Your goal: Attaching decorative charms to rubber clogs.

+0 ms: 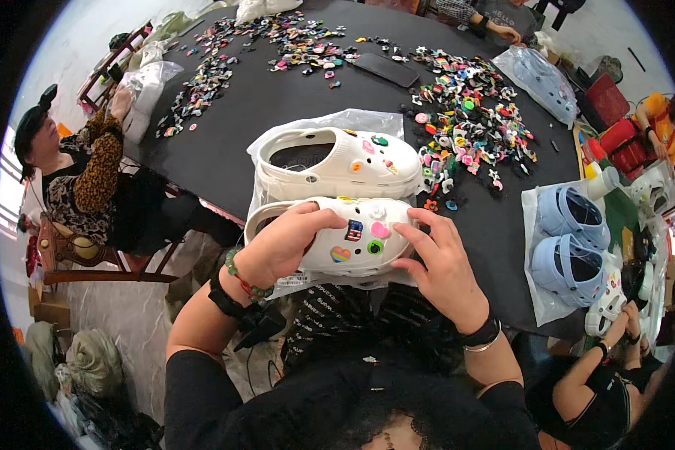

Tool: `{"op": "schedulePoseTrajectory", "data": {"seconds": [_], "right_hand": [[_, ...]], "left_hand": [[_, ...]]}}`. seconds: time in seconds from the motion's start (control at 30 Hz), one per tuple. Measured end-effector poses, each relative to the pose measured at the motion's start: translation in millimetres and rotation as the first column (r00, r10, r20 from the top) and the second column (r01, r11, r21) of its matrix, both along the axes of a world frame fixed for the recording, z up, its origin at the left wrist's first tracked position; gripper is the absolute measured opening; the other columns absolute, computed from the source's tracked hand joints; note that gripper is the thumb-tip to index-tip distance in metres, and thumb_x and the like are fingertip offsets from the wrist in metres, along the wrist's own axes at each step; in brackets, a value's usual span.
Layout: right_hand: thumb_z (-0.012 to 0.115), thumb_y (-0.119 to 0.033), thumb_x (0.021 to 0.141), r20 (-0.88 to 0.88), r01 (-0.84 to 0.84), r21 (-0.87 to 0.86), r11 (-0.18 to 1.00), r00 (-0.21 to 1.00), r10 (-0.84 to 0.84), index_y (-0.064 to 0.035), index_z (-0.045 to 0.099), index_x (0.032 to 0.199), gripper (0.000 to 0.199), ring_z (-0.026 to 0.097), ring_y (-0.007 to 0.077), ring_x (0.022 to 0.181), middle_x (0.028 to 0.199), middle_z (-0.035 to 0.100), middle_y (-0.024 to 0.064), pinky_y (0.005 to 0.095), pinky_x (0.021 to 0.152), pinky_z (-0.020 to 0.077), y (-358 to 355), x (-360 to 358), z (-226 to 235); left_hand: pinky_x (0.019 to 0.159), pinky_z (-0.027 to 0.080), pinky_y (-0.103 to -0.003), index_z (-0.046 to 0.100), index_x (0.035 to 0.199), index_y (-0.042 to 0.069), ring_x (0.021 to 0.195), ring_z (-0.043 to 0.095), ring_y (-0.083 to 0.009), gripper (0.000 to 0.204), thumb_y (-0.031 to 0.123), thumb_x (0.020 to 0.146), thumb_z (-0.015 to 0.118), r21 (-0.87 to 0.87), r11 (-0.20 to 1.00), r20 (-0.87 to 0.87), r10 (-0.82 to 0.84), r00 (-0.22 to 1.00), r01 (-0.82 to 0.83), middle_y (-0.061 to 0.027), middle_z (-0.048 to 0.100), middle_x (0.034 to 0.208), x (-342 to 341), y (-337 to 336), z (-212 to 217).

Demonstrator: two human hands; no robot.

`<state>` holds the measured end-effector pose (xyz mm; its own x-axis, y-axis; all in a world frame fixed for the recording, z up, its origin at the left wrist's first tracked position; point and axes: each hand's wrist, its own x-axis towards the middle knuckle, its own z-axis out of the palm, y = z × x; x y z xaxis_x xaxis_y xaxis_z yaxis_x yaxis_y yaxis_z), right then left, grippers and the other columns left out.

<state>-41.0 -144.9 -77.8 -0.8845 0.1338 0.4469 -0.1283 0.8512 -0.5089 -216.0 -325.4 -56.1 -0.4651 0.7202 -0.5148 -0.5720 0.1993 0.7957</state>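
Observation:
Close in front of me is a white clog (358, 253), its toe to the right, set with charms such as a rainbow heart, a flag piece, a pink shape and a green round one. My left hand (279, 244) grips it at the opening, fingers hidden inside and thumb by the flag charm. Around the toe, my right hand (448, 277) has its fingertips on the upper side and its thumb low on the front. Just beyond lies a second white clog (386, 180) with several charms, on a clear plastic bag (386, 122).
Loose charms (476, 112) are heaped at the back right, with more charms (217, 64) at the far left. A dark phone-like slab (386, 69) lies between them. Light-blue clogs (570, 262) stand on plastic at right. Other people sit around the black table (277, 97).

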Motion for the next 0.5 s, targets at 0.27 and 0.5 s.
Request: {"op": "schedulePoseTrajectory", "data": {"seconds": [0.27,0.5], "right_hand": [[0.068,-0.002,0.079,-0.064,-0.083,0.034,0.996,0.994,0.085,-0.0066,0.064,0.117,0.038,0.058,0.0311,0.097,0.106,0.057,0.0126,0.0408,0.085,0.0492,12.9,-18.3,8.0],[0.059,-0.001,0.081,0.009,-0.219,0.123,0.968,0.975,0.22,-0.0052,0.065,0.117,0.037,0.06,0.0297,0.094,0.102,0.057,0.0123,0.0394,0.084,0.0507,24.3,-34.1,12.8]], "left_hand": [[0.094,0.053,-0.037,0.056,0.124,-0.005,0.106,0.066,-0.0215,0.037,0.004,0.089,0.06,0.142,0.99,0.05,-0.032,0.998,0.025,-0.012,0.066,0.118,8.2,15.0,-6.7],[0.095,0.051,-0.035,0.056,0.127,-0.004,0.11,0.064,-0.0196,0.04,0.001,0.088,0.06,0.196,0.98,0.006,-0.012,1.0,0.011,-0.0109,0.065,0.123,10.1,14.3,-13.2]]}}
